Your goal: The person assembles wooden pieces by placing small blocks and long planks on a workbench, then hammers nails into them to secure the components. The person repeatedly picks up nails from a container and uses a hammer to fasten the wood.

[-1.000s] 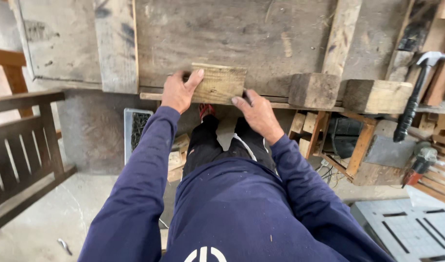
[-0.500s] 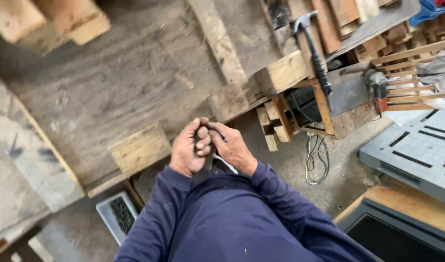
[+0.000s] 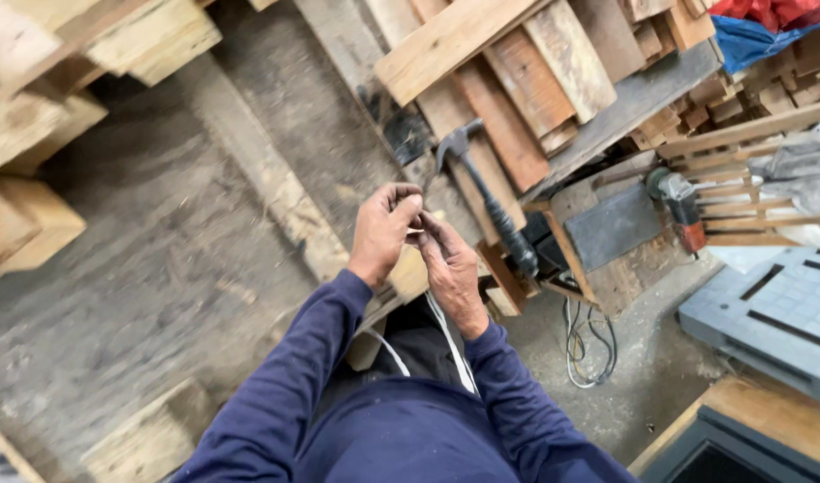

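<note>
Hammer (image 3: 481, 192), angle grinder (image 3: 676, 202), stacked planks (image 3: 508, 63), cable (image 3: 589, 344)

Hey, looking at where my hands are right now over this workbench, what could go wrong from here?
Both hands, left hand and right hand, meet fingertip to fingertip; whether they hold anything is unclear. The hammer lies close beside the right hand, so a careless elbow might knock it off. The cable looped on the floor could catch a foot.

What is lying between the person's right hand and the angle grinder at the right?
In the head view, a hammer with a black handle lies on the workbench between the right hand and the angle grinder.
</note>
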`<action>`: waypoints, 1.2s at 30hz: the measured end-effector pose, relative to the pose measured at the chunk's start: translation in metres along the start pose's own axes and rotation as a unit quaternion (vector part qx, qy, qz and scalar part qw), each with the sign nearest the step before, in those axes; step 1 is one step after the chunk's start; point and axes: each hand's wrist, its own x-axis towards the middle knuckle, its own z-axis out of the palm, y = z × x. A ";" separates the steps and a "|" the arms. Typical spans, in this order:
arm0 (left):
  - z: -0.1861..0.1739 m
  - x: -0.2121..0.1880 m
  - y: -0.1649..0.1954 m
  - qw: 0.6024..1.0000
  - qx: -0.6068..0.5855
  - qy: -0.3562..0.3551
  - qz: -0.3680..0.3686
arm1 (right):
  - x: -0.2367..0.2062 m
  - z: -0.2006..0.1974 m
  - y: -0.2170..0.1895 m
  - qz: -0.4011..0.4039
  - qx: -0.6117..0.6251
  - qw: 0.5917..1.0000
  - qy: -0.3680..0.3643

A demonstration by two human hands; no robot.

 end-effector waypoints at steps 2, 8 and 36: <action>0.026 0.056 0.012 0.984 0.155 0.062 0.057 | 0.041 -0.031 -0.002 0.028 0.023 0.999 -0.008; 0.092 0.212 0.047 0.830 0.536 0.109 0.111 | 0.141 -0.109 -0.006 0.060 0.062 0.996 -0.018; -0.123 0.060 0.121 0.868 0.427 -0.230 -0.110 | 0.219 -0.129 -0.025 0.019 0.650 0.758 -0.055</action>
